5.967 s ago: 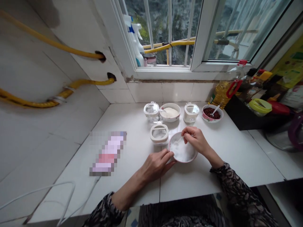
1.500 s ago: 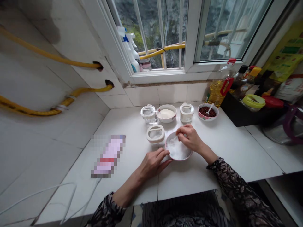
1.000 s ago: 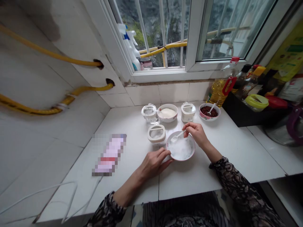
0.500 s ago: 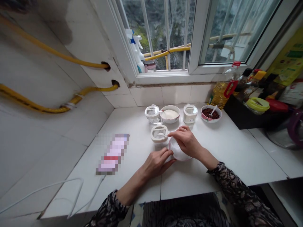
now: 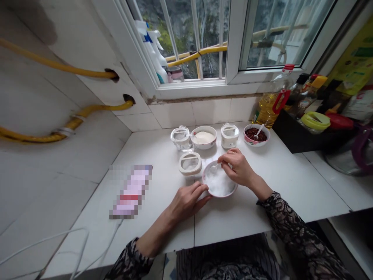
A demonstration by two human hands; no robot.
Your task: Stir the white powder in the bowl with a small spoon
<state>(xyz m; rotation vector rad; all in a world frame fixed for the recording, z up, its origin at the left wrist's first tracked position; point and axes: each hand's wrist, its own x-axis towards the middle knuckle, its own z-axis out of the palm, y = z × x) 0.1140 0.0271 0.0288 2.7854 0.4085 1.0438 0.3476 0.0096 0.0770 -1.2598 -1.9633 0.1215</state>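
Note:
In my right hand [image 5: 237, 166] a small white spoon [image 5: 214, 168] is pinched, its scoop over the left side of a bowl [image 5: 220, 194] of white, salt-like grains [image 5: 220, 182]. My left hand [image 5: 189, 198] steadies this bowl, fingertips at its left rim and thumb low against its side. Just left of the bowl stands a clear jar with a cream frame lid [image 5: 190, 163], some white stuff inside. Behind it are a similar jar [image 5: 180, 137], a bowl of off-white grains [image 5: 204, 137] with a spoon in it, and another jar [image 5: 230, 135].
A bowl of dark red flakes [image 5: 256, 134] with a spoon sits at the back right. Beyond it stand an oil bottle [image 5: 271, 103] and a black box [image 5: 291, 136] of condiments. A blurred phone-like object [image 5: 131, 192] with a cable lies left. A window [image 5: 186, 46] is behind.
My right hand has moved the spoon rightward from over the near jar to over the bowl of white grains. My left hand stays at the bowl. The view has shifted slightly.

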